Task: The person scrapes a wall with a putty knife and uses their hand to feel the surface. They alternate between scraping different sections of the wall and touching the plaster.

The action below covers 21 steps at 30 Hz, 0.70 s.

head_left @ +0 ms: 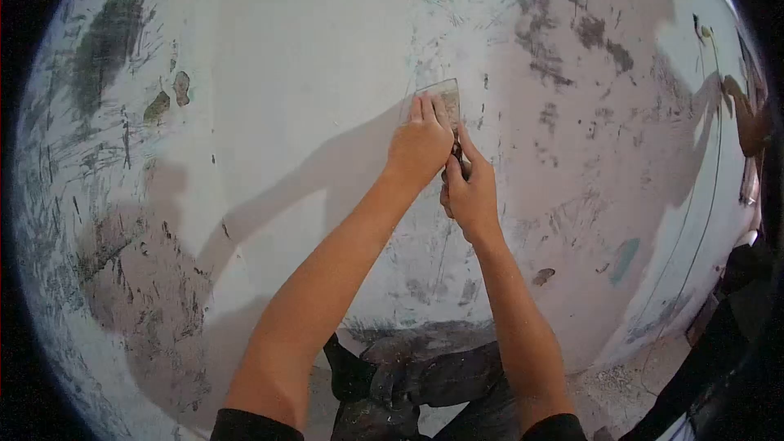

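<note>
A wide putty knife (451, 98) lies with its blade against the white, patchy wall (310, 57). My right hand (474, 189) is closed around its dark handle, the index finger stretched up toward the blade. My left hand (420, 140) rests on the face of the blade with its fingers laid out flat, pointing up. The left fingers hide part of the blade, and both hands cover most of the handle. Around the blade the wall has faint scratches and greenish marks.
Dark stains and chipped spots mark the wall at left and upper right. A cord (712, 163) hangs down at the right. Another person's hand (743, 118) shows at the right edge. Below are my dark trousers (425, 376) and a debris-strewn floor (625, 384).
</note>
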{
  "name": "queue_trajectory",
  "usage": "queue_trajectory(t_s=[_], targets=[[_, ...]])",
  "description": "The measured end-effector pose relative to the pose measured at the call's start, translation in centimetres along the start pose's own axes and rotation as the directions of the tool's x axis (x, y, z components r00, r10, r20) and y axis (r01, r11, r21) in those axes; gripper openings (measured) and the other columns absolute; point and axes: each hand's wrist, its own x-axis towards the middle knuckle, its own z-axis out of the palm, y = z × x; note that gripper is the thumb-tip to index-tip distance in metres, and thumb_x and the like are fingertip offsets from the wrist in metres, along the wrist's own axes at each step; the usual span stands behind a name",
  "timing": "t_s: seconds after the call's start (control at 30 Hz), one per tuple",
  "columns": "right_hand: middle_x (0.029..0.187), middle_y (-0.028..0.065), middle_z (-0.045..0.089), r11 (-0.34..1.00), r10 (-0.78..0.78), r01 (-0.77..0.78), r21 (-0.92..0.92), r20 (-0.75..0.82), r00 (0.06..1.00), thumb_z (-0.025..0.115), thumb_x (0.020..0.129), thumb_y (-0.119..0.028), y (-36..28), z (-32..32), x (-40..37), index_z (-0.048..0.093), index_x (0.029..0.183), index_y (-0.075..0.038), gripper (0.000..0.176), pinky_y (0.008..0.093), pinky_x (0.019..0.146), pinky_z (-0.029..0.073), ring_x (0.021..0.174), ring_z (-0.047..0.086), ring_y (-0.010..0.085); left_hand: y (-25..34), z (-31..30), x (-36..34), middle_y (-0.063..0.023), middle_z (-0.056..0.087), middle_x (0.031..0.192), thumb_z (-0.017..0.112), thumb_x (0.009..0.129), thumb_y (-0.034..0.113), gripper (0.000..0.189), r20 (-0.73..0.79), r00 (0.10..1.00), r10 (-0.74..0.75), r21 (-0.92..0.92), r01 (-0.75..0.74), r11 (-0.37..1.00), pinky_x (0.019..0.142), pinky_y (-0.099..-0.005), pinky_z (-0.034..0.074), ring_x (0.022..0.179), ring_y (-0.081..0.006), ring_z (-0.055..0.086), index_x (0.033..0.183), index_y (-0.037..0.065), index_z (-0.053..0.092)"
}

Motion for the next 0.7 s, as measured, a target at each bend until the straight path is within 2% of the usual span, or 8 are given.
queue_trajectory(t_s=[0.1, 0.13, 0.27, 0.33, 0.37, 0.47, 0.63, 0.7], targets=[[0.070, 0.0090, 0.057, 0.992, -0.089, 0.090, -0.083, 0.013, 0.996, 0.045, 0.096, -0.004, -0.1, -0.2, 0.3, 0.035, 0.147, 0.004, 0.053, 0.0271, 0.047, 0.042, 0.047, 0.047, 0.0103, -0.1, 0.1, -0.1, -0.0343, 0.051, 0.131, 0.061, 0.084, 0.007, 0.054, -0.018, 1.000, 0.006, 0.023, -0.006, 1.000, 0.076, -0.0380, 0.061, 0.120, -0.0385, 0.057, 0.128, -0.019, 0.045], [0.074, 0.0126, 0.060, 0.997, 0.066, -0.065, -0.028, 0.013, 0.998, 0.046, 0.095, -0.003, -1.6, -0.2, 0.5, 0.037, 0.146, 0.004, 0.053, 0.0282, 0.050, 0.044, 0.049, 0.050, 0.0119, -0.2, 0.3, 0.3, -0.0346, 0.052, 0.130, 0.061, 0.084, 0.007, 0.054, -0.037, 0.999, -0.013, 0.026, 0.014, 1.000, 0.076, -0.0380, 0.061, 0.118, -0.0386, 0.058, 0.128, -0.019, 0.045], [0.078, 0.0163, 0.063, 0.985, -0.143, 0.136, -0.104, -0.059, 0.988, 0.047, 0.094, -0.002, 0.2, 1.0, 2.2, 0.039, 0.145, 0.003, 0.052, 0.0330, 0.063, 0.049, 0.062, 0.058, 0.0190, -0.4, -1.1, 1.9, -0.0352, 0.054, 0.126, 0.061, 0.084, 0.006, 0.054, 0.025, 0.998, -0.062, -0.028, 0.063, 0.998, 0.076, -0.0386, 0.061, 0.113, -0.0393, 0.062, 0.129, -0.019, 0.044], [0.078, 0.0163, 0.063, 0.990, -0.067, 0.064, -0.123, -0.027, 0.997, 0.047, 0.094, -0.002, -1.3, 0.6, 0.7, 0.039, 0.145, 0.004, 0.052, 0.0330, 0.063, 0.049, 0.062, 0.058, 0.0190, -0.5, -1.9, 1.2, -0.0346, 0.054, 0.127, 0.060, 0.085, 0.006, 0.055, 0.151, 0.985, -0.086, -0.037, 0.092, 0.995, 0.077, -0.0383, 0.061, 0.113, -0.0393, 0.062, 0.131, -0.019, 0.043], [0.078, 0.0163, 0.063, 0.987, 0.017, -0.015, -0.158, 0.008, 1.000, 0.047, 0.094, -0.002, -1.7, 0.4, 0.2, 0.039, 0.145, 0.004, 0.052, 0.0330, 0.063, 0.049, 0.062, 0.058, 0.0190, -0.6, -1.8, 1.0, -0.0346, 0.054, 0.127, 0.060, 0.085, 0.006, 0.055, 0.144, 0.985, -0.098, -0.031, 0.103, 0.994, 0.077, -0.0383, 0.061, 0.113, -0.0393, 0.062, 0.131, -0.019, 0.043], [0.075, 0.0127, 0.060, 0.986, -0.110, 0.103, -0.128, -0.050, 0.993, 0.045, 0.094, -0.002, -0.2, 1.3, 1.0, 0.038, 0.145, 0.005, 0.052, 0.0307, 0.055, 0.046, 0.053, 0.053, 0.0143, -0.7, -0.5, 1.0, -0.0325, 0.053, 0.130, 0.060, 0.085, 0.007, 0.055, -0.037, 0.999, -0.021, 0.025, 0.022, 0.999, 0.079, -0.0375, 0.061, 0.117, -0.0383, 0.060, 0.131, -0.018, 0.043], [0.069, 0.0058, 0.055, 0.999, -0.033, 0.033, 0.021, -0.002, 0.999, 0.045, 0.096, -0.004, -0.7, 0.9, -0.3, 0.036, 0.147, 0.003, 0.052, 0.0268, 0.048, 0.041, 0.049, 0.047, 0.0096, -0.8, -1.3, -0.1, -0.0311, 0.054, 0.128, 0.060, 0.084, 0.009, 0.055, -0.043, 0.999, -0.007, -0.023, 0.006, 1.000, 0.078, -0.0379, 0.061, 0.121, -0.0364, 0.057, 0.130, -0.017, 0.045], [0.066, 0.0017, 0.052, 0.997, 0.057, -0.058, 0.059, 0.023, 0.998, 0.045, 0.098, -0.006, -1.0, 0.4, -1.9, 0.033, 0.149, 0.001, 0.054, 0.0248, 0.045, 0.037, 0.047, 0.044, 0.0069, -0.3, -1.3, -1.4, -0.0326, 0.047, 0.138, 0.056, 0.087, 0.009, 0.057, 0.088, 0.996, 0.009, -0.061, -0.004, 0.998, 0.080, -0.0414, 0.060, 0.126, -0.0376, 0.054, 0.137, -0.014, 0.039]])
